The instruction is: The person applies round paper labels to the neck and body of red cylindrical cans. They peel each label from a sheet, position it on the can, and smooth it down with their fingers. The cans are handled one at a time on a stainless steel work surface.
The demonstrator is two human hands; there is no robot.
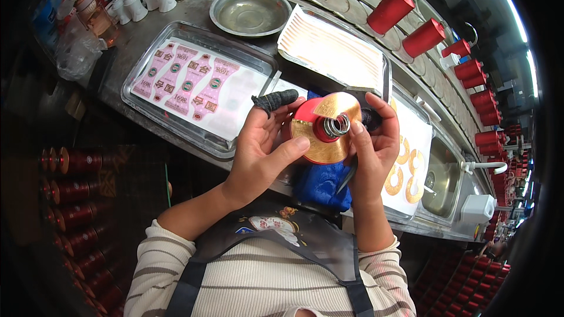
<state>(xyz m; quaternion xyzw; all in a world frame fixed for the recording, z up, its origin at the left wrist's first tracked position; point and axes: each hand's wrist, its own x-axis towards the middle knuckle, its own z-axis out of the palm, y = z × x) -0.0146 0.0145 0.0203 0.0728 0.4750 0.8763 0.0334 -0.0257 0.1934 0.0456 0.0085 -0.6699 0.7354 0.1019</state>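
A red bottle [306,107] is held up before my chest, its silvery threaded neck [336,125] facing me. Around the neck lies a gold ring-shaped sticker [324,152], one end raised and overlapping at the top. My left hand [254,148] grips the bottle's left side, thumb pressed on the sticker. At the right, my right hand [377,151] pinches the sticker's edge beside the neck, fingers curled behind the bottle. Black covers wrap a finger on each hand. A dark pointed tool [346,180] sticks out below my right hand; its grip is hidden.
A blue cloth [323,186] lies under the bottle. Pink labels [187,82] fill a metal tray [132,105] at left. Behind stand a metal bowl [250,12] and a striped sheet [329,47]. Gold stickers [405,170] lie at right by a sink [443,182]. Red bottles [390,10] line a conveyor.
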